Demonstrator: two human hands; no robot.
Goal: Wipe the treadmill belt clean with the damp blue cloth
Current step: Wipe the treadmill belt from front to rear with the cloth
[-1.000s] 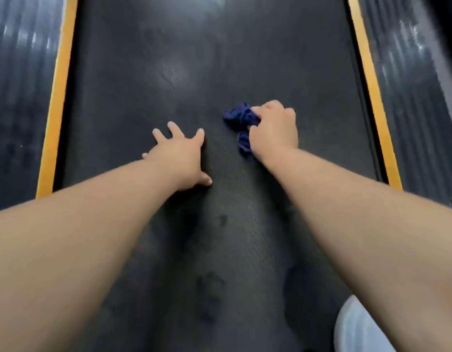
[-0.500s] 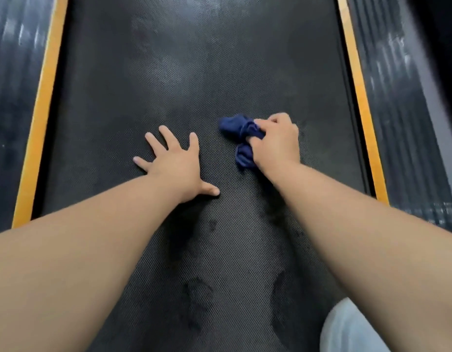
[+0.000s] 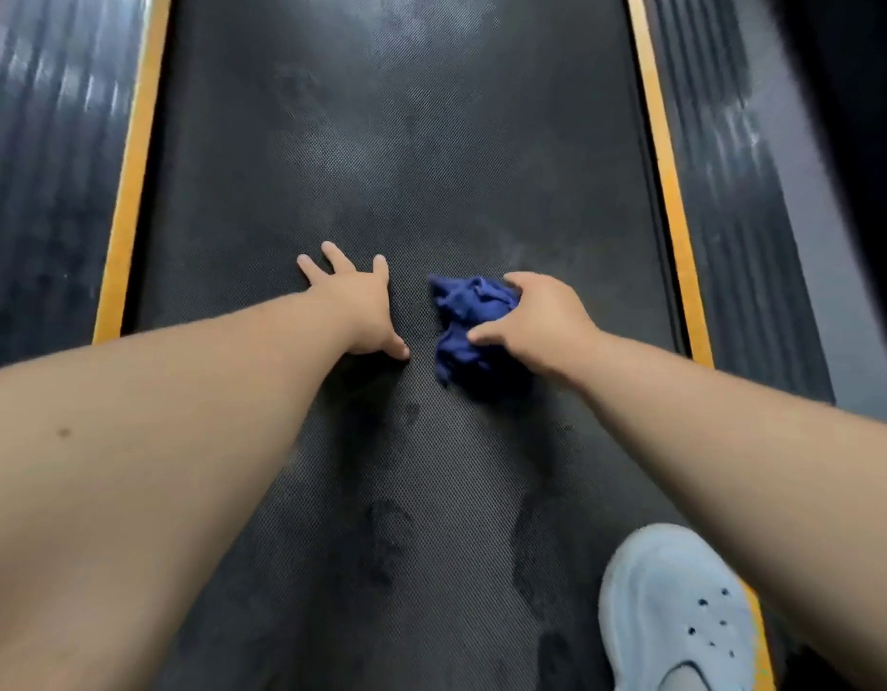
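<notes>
Two bare hands are down on the treadmill belt. The right hand grasps the crumpled blue cloth, fingers and thumb curled over it, and holds it against the middle of the belt. Just left of the cloth, the left hand lies flat with straight, spread fingers, holding nothing; its thumb is near the cloth but apart. Nearer than the cloth, dark smudges mark the belt. A white shoe stands nearer and right of the cloth.
</notes>
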